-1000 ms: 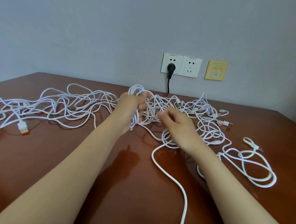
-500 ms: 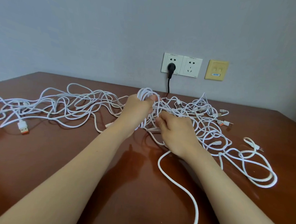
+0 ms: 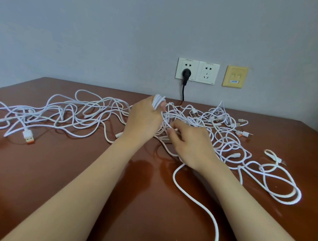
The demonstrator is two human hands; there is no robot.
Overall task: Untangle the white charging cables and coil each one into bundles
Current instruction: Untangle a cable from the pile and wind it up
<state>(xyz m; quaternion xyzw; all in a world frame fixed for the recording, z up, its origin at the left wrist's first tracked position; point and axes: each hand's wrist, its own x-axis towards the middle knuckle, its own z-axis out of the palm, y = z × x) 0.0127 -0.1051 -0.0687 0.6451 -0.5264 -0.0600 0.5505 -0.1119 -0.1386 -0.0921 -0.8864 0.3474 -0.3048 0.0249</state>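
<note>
A wide tangle of white charging cables (image 3: pixel 65 112) sprawls across the brown table (image 3: pixel 57 179), from the far left to the right side. My left hand (image 3: pixel 143 121) grips a small coil of white cable (image 3: pixel 158 101) looped over its fingers, just above the tangle's middle. My right hand (image 3: pixel 188 142) sits right beside it and pinches a strand of the same heap with thumb and fingers. One loose cable (image 3: pixel 203 207) runs from under my right hand toward the near edge. A USB plug with an orange tip (image 3: pixel 29 137) lies at the left.
On the grey wall behind, a double socket (image 3: pixel 197 71) holds a black plug (image 3: pixel 186 74) whose black cord drops behind the table. A yellow wall plate (image 3: pixel 235 76) is next to it. More plug ends (image 3: pixel 244 133) lie at the right.
My left hand has moved right and slightly away with its coil. My right hand has drawn in close to it, pulling the loose cable's loop along the table.
</note>
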